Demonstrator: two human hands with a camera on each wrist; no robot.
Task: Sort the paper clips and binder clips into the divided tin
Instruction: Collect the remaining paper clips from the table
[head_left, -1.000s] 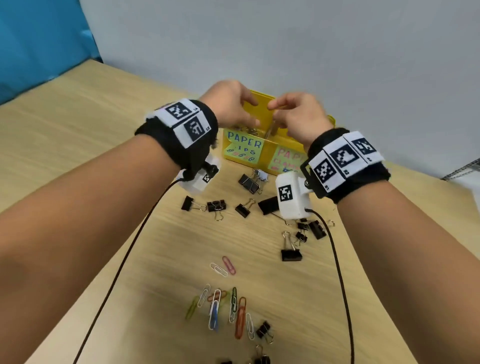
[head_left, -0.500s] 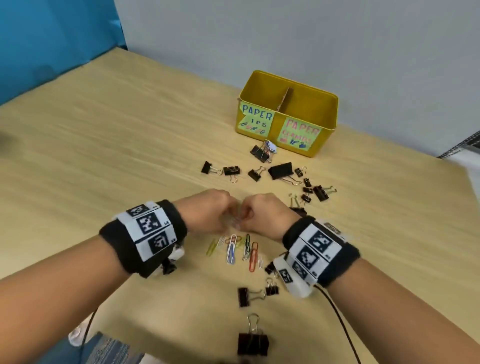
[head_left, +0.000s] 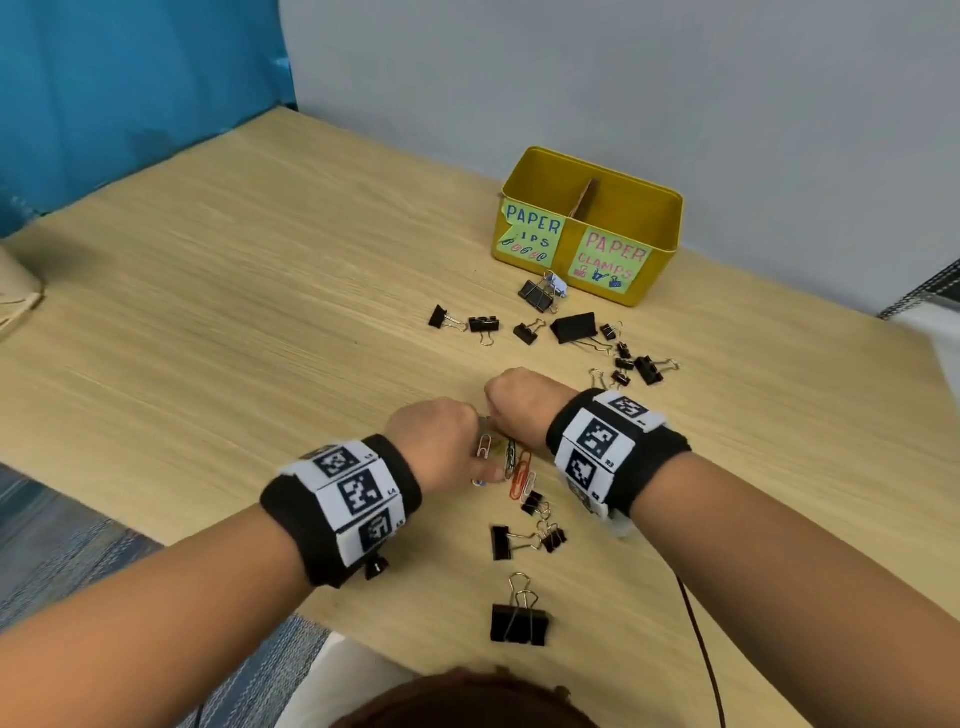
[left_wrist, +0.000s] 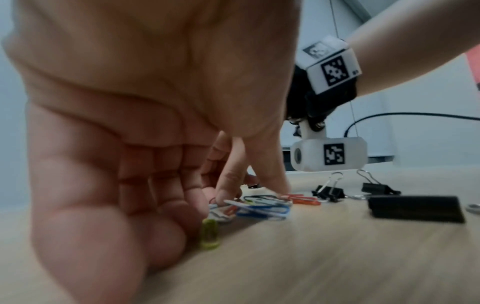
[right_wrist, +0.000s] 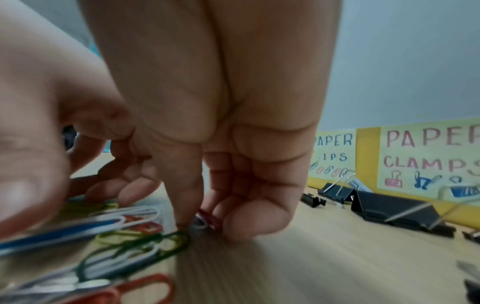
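Observation:
The yellow divided tin (head_left: 660, 228) stands at the back, labelled PAPER CLIPS on the left and PAPER CLAMPS on the right. Coloured paper clips (head_left: 514, 465) lie in a heap mid-table, and both hands are down on them. My left hand (head_left: 467, 452) has curled fingers; its thumb and forefinger (left_wrist: 228, 185) pinch at the heap, and a yellow-green clip (left_wrist: 209, 233) stands against the curled fingers. My right hand (head_left: 506, 415) pinches a red and a white paper clip (right_wrist: 205, 221) off the table. Black binder clips (head_left: 571, 328) lie scattered in front of the tin.
More binder clips lie near me, a large one (head_left: 519, 621) close to the table's front edge and smaller ones (head_left: 524, 538) behind it. A black cable (head_left: 701, 654) trails from my right wrist. The wall rises right behind the tin.
A second ago both hands were up at the tin. They have come back toward me and dropped onto the paper clip heap, where they now pick at clips.

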